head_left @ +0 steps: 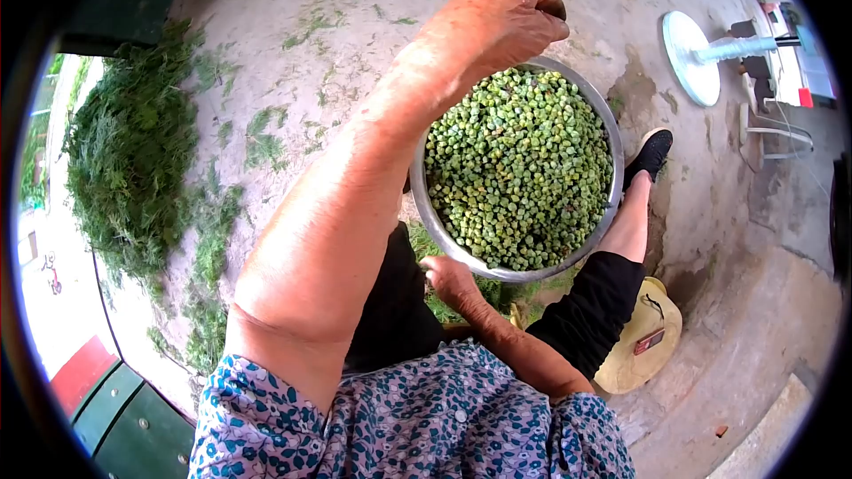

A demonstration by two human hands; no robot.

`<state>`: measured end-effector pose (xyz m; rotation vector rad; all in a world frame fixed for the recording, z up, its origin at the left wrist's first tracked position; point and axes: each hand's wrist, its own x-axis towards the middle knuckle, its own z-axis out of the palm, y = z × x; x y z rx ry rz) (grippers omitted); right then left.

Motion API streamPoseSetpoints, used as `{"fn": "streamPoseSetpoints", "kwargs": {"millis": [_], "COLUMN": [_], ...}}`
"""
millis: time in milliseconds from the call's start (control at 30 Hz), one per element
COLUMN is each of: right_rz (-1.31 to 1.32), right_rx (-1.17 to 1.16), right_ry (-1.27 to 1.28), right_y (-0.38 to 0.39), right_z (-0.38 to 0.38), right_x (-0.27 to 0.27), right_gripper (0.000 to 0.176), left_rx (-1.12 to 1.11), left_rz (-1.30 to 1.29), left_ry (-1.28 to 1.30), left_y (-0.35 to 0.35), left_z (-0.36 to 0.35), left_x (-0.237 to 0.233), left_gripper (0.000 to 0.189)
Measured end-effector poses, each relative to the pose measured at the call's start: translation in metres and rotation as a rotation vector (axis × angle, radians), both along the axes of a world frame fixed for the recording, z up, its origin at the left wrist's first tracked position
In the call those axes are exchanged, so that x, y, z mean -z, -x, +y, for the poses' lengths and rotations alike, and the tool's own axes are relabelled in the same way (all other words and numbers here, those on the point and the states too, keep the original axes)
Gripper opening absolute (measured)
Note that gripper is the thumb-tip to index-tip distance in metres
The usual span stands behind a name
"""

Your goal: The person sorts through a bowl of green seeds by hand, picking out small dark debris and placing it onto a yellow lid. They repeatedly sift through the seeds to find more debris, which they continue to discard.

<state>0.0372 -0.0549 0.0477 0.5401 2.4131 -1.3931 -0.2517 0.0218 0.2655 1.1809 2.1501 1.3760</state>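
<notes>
A wide metal basin (616, 179) stands between my legs, filled with small, round, knobbly green pieces (519, 168) that look like berries or seed cones. My left hand (519, 13) is raised at the far side of the basin, just beyond its rim. Its fingers are curled together, and whatever they hold is hidden. Close to the near rim, low on the left, is my right hand (453, 284). It is closed with the thumb side showing; its fingers are mostly out of sight. Green feathery sprigs (444, 306) lie below it.
A large heap of green feathery branches (133, 160) lies at the left, with loose sprigs scattered over the concrete floor (293, 89). On the right are a straw hat (652, 346), a pale round-based stand (692, 58) and a white-legged chair (781, 131). My dark shoe (652, 153) is beside the basin.
</notes>
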Motion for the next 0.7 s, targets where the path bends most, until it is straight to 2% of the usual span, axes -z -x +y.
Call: {"fn": "streamPoseSetpoints", "kwargs": {"millis": [33, 67, 100, 133, 167, 200, 300, 400, 433, 500, 533, 700], "right_rz": [-0.107, -0.165, 0.01, -0.136, 0.077, 0.238, 0.16, 0.02, -0.074, -0.005, -0.075, 0.006], "right_rx": [-0.008, 0.122, 0.273, 0.491, 0.592, 0.544, 0.619, 0.523, 0.544, 0.498, 0.518, 0.53], "right_ry": [-0.017, -0.025, -0.122, -0.079, -0.2, -0.46, -0.601, -0.508, -0.38, -0.493, -0.443, -0.397], "right_y": [0.005, 0.009, 0.001, 0.002, -0.003, -0.003, 0.008, 0.021, 0.029, 0.032, 0.036, 0.034], "right_z": [0.009, 0.019, 0.028, 0.042, 0.053, 0.07, 0.103, 0.105, 0.101, 0.09, 0.089, 0.082], "right_x": [-0.006, -0.009, 0.007, 0.008, 0.017, 0.024, 0.014, 0.013, 0.007, 0.017, 0.011, 0.013], "right_gripper": [0.021, 0.023, 0.024, 0.02, 0.019, 0.029, 0.043, 0.051, 0.053, 0.053, 0.053, 0.053], "left_rx": [-0.01, -0.007, -0.005, -0.004, -0.003, -0.001, -0.009, 0.009, 0.021, 0.036, 0.044, 0.053], "left_rz": [-0.004, 0.001, 0.007, 0.013, 0.015, 0.016, -0.002, 0.01, 0.02, 0.029, 0.033, 0.01], "left_ry": [0.013, 0.011, 0.009, 0.008, 0.006, 0.005, 0.011, 0.071, 0.099, 0.097, 0.096, 0.09], "left_y": [0.0, 0.001, 0.002, 0.002, 0.002, 0.002, 0.0, 0.0, 0.0, 0.0, -0.001, -0.003], "left_z": [0.001, 0.001, 0.001, 0.001, 0.001, 0.002, 0.002, 0.002, 0.002, 0.002, 0.003, 0.005], "left_x": [0.0, -0.001, -0.001, 0.0, 0.0, 0.0, 0.0, -0.002, -0.002, -0.003, -0.004, -0.001], "left_gripper": [0.026, 0.026, 0.026, 0.026, 0.026, 0.026, 0.026, 0.028, 0.03, 0.03, 0.03, 0.03]}}
